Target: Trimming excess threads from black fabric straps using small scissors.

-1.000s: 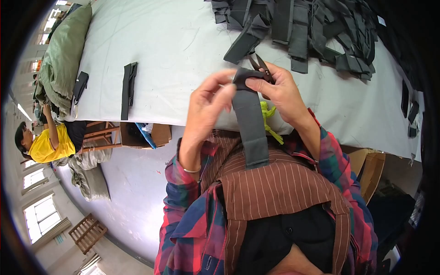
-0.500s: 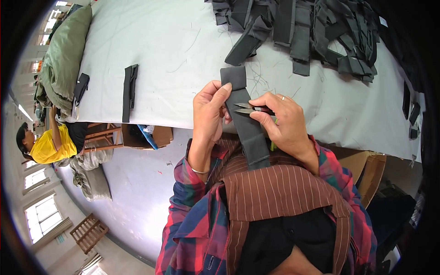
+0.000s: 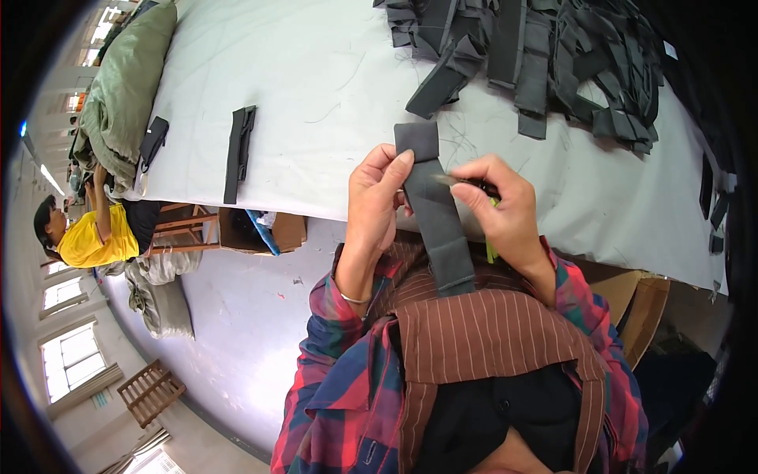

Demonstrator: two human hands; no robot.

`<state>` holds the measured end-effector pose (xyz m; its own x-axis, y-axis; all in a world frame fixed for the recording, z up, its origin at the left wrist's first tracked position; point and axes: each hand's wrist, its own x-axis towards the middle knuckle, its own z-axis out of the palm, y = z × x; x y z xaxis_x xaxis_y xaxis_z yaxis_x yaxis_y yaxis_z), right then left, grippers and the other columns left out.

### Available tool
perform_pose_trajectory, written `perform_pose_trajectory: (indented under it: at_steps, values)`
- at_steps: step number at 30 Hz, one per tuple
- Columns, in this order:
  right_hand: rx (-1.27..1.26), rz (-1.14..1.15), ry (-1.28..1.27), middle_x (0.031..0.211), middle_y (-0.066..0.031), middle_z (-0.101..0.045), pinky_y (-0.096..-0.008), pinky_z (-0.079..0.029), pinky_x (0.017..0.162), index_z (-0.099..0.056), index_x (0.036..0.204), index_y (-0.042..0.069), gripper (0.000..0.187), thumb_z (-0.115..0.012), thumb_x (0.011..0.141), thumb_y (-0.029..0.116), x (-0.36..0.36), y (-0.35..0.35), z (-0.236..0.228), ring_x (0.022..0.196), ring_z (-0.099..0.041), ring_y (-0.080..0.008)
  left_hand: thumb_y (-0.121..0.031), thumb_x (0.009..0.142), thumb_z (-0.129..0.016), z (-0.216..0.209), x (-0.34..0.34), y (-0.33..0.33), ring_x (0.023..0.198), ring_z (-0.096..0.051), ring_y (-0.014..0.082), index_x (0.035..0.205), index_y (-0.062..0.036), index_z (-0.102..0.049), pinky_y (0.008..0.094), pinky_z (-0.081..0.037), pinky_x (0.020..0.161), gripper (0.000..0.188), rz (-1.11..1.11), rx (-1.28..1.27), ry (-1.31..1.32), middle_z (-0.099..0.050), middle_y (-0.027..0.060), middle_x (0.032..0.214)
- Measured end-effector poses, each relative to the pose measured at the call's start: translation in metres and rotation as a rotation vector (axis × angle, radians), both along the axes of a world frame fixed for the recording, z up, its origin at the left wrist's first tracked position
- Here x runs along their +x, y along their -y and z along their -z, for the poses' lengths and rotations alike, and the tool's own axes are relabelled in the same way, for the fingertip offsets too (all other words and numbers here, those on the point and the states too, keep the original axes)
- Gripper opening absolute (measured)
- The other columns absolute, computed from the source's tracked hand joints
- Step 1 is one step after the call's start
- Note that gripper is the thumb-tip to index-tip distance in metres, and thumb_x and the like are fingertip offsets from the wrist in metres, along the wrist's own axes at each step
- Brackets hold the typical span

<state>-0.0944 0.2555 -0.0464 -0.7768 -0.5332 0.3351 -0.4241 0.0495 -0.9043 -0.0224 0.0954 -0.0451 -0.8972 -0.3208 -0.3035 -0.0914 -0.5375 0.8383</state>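
Pinching is still being done by the bare left hand (image 3: 373, 189), thumb against fingers, near the upper end of the long, flat, dark grey fabric strip (image 3: 444, 221) slanting down mid-frame. What's changed: the small metal snips (image 3: 448, 180), opened over the strip half a second ago, have been drawn back to its right edge, so more of its face is left uncovered to work on. Blades are blurred; whether anything's been cut can't be told. They're squeezed between thumb and fingers of the bare right hand (image 3: 508, 209), so the handles are mostly blocked from view.

Elsewhere, a bulging grey-green cloth sack (image 3: 130, 87) is seen upper left, then a narrow black folded piece (image 3: 240, 154); upper right is taken up by heaped dark grey strips (image 3: 533, 71), well clear of both hands.
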Motion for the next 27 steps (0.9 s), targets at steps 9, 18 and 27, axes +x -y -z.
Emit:
perform_pose_trajectory:
  at_steps: [9,18,27]
  values:
    - [-0.050,-0.135,0.365,0.076,0.0012,-0.058,-0.0194,-0.043,0.066,-0.062,0.088,0.000,0.015,-0.065,0.075,-0.006,-0.022,0.001,-0.008,0.072,-0.053,-0.0060,0.006,0.084,-0.059,-0.001,0.018,-0.037,0.100,-0.055,0.0106,0.131,-0.0122,-0.035,0.0248,-0.049,0.080,0.056,0.117,-0.126,-0.105,-0.057,0.0079,0.111]
    - [0.102,-0.336,0.159,0.085,-0.0054,-0.060,-0.0252,-0.045,0.065,-0.062,0.084,0.000,0.020,-0.065,0.068,-0.010,0.005,-0.012,-0.027,0.073,-0.058,-0.0128,0.004,0.083,-0.065,0.022,0.039,-0.031,0.062,-0.048,0.0023,0.087,-0.0084,-0.042,0.0160,-0.038,0.053,0.026,-0.302,-0.034,-0.024,-0.055,0.0000,0.081]
    - [-0.324,-0.448,0.293,0.100,-0.0076,-0.063,-0.0215,-0.045,0.063,-0.060,0.086,0.001,0.024,-0.059,0.069,-0.016,0.000,-0.013,-0.053,0.071,-0.058,-0.0077,0.014,0.079,-0.060,-0.032,0.017,-0.012,0.077,-0.058,0.0108,0.089,0.0024,-0.061,0.0192,-0.046,0.066,0.015,-0.311,-0.849,-0.371,-0.060,0.0067,0.089]
